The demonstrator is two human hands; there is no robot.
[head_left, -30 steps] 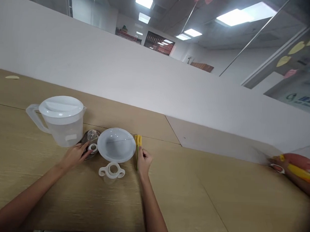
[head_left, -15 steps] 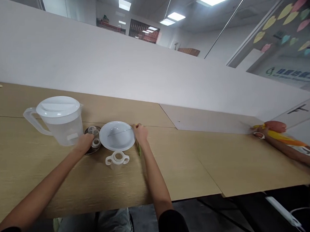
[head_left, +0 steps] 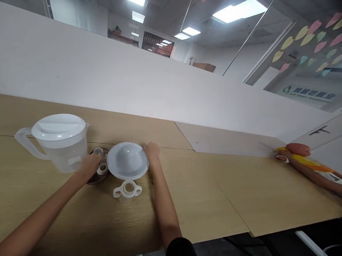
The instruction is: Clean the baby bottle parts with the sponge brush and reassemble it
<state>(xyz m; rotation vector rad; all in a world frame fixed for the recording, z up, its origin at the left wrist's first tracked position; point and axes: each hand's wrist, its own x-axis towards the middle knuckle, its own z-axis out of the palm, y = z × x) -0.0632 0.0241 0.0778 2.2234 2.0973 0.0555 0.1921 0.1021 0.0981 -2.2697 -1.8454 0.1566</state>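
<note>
A white bowl (head_left: 127,162) stands on the wooden table, with a thin line showing across its inside toward my right hand. My right hand (head_left: 152,153) is closed at the bowl's right rim; what it holds is too small to make out. At the left, my left hand (head_left: 90,166) reaches over a round metal dish (head_left: 96,179), touching small clear and white parts (head_left: 102,168) there; its fingertips are partly hidden. A clear bottle with a white two-handled ring (head_left: 128,189) stands in front of the bowl. Something thin and green (head_left: 152,177) lies beside my right wrist.
A large translucent pitcher (head_left: 65,153) with a white lid stands left of the dish. At the far right, another person's arm (head_left: 310,173) rests by a doll (head_left: 298,149) in yellow clothing. A white wall (head_left: 133,85) runs behind the table (head_left: 202,193).
The view has tilted up slightly, so the table items appear lower. Both hands stay near the same objects, with little visible movement.
</note>
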